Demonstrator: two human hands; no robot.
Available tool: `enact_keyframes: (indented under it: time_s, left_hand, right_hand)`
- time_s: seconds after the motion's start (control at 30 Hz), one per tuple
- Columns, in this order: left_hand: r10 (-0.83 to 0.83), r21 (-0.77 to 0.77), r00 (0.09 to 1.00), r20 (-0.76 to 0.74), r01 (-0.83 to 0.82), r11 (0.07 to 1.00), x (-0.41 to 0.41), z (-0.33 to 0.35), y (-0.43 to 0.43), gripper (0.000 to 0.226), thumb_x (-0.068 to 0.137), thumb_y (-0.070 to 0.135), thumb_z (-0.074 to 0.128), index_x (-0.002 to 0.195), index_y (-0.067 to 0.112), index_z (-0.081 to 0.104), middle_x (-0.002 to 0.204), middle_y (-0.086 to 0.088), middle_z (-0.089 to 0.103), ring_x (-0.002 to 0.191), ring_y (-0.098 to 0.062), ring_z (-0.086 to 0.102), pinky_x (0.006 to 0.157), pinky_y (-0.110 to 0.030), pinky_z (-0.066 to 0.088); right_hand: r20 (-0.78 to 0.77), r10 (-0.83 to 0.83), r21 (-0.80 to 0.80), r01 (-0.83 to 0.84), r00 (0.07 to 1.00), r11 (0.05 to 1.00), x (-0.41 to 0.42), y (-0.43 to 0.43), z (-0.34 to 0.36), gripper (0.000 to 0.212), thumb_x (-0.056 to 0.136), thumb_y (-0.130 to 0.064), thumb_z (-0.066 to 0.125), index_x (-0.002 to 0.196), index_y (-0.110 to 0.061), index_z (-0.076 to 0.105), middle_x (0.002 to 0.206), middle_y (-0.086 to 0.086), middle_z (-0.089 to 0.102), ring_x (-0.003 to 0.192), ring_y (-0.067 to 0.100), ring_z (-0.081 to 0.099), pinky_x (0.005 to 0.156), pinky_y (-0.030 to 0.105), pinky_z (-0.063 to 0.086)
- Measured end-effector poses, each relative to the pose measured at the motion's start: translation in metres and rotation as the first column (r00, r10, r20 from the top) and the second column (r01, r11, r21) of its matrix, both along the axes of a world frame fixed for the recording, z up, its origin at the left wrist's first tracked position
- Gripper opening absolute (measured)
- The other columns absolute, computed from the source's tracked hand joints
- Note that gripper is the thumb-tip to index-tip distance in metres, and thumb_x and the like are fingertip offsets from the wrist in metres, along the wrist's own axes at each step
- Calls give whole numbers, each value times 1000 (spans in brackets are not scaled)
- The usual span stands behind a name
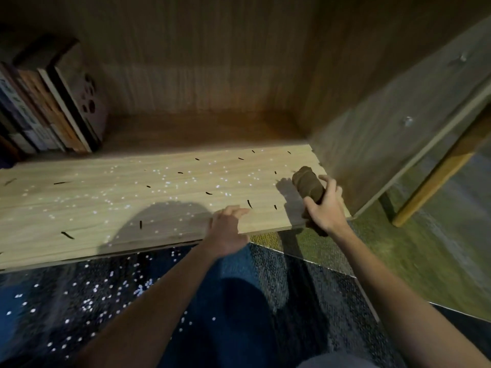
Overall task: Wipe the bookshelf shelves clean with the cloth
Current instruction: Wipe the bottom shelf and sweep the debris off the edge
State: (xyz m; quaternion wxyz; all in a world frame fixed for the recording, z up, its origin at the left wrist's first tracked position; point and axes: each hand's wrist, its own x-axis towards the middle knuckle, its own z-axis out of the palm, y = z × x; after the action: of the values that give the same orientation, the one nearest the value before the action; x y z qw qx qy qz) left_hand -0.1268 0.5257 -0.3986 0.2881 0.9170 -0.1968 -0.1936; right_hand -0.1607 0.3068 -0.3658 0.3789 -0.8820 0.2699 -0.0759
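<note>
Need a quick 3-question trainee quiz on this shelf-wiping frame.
1. Which of the hands grips the rolled cloth? A left, B right, C both.
2. True or false: the books stand at the left rear of the shelf.
3. Fill in: the left hand rests at the shelf's front ____.
Key: 1 B, the right hand. 2 true. 3 edge.
</note>
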Motion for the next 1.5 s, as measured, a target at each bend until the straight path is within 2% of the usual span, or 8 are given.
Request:
enact_keyframes:
  time_s: [0.13,0.5,0.7,0.83,1.0,1.17,1.33,1.5]
  left_hand:
    - [-94,65,995,24,93,994,16,-8,-14,88,75,29,70,147,28,20,157,2,0,144,-23,-2,113,-53,-9]
    - [-84,47,996,-2,84,995,31,-21,15,129,58,32,84,147,29,-10,155,5,-14,142,-22,-13,114,-46,-2]
    - [-29,-38,999,22,30,999,28,-27,23,127,58,19,82,147,29,-9,154,7,-6,141,-21,-5,113,-47,4]
    - [-1,-73,1000,-29,-1,997,26,-29,32,126,59,6,77,146,32,-10,154,10,-7,142,-23,-8,112,-51,6]
    - [-32,-67,999,-19,31,997,23,-33,38,127,57,8,76,146,28,-13,155,7,-9,143,-21,-12,115,-54,3]
    - [-92,-105,993,-76,84,991,14,-29,38,128,59,6,77,146,31,-13,154,8,-11,142,-23,-7,112,-55,19]
    - [-94,-160,990,-104,77,984,12,-18,36,117,67,3,71,146,30,-11,155,3,-9,144,-23,-6,116,-47,13]
    - [-95,-109,987,-129,81,991,33,-1,22,97,76,17,71,148,29,8,156,2,3,142,-28,6,113,-54,19]
  right_hand:
    - [-13,13,-176,-15,1000,984,29,-28,-16,46,82,-24,55,123,-19,35,126,14,37,113,40,38,91,48,34]
    - [-9,252,-210,-248,968,946,17,59,-62,40,87,-23,50,125,-12,48,130,4,44,116,23,33,104,41,28]
    - [197,236,182,-272,951,945,4,75,-54,33,83,-6,57,115,-9,56,109,2,55,106,23,50,95,32,40]
    - [85,192,-38,-190,978,981,19,54,-50,40,85,-15,51,125,-15,50,119,0,51,110,18,41,99,46,40]
    - [-67,530,-319,-522,845,791,-11,99,-61,40,88,-26,52,128,-23,49,132,-5,42,118,20,33,103,36,28]
    - [90,413,-218,-387,906,896,-22,97,-63,38,83,-21,53,121,-17,56,123,0,52,108,23,38,94,38,35]
    - [-52,572,-297,-560,819,774,-33,100,-58,36,85,-21,52,121,-19,54,122,-4,52,109,21,37,93,34,33]
    - [171,273,-81,-263,946,961,-14,63,-41,37,84,-15,52,121,-16,55,115,-2,56,108,20,42,98,40,38]
